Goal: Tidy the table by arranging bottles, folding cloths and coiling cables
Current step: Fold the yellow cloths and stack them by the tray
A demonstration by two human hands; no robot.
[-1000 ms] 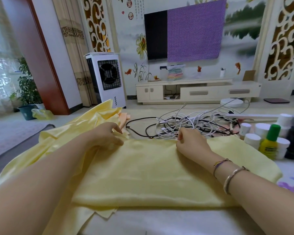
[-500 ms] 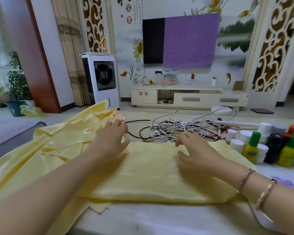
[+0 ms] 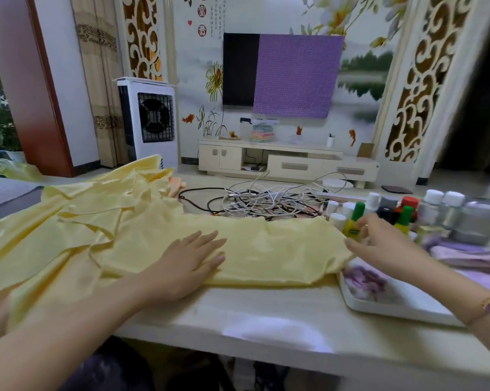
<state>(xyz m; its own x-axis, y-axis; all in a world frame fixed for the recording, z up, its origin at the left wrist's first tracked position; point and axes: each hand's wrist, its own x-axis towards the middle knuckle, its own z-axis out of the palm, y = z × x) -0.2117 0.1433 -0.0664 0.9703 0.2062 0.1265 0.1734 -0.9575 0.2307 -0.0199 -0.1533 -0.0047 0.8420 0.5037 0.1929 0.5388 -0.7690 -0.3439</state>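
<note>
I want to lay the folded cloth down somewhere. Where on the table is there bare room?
Bare table runs along the near edge, between the yellow cloth and the white tray. The far middle is crowded by tangled cables, the far right by bottles. The left hand presses the cloth; the right hand is at its right end.

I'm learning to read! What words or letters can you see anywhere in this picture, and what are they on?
"富" and "貴", red round signs on the wall, blurred, so a likely reading.
Thin writing on the wall beside them: too small to read.
Label on the green-capped bottle: too blurred to read.
Nothing else carries readable text.
</note>
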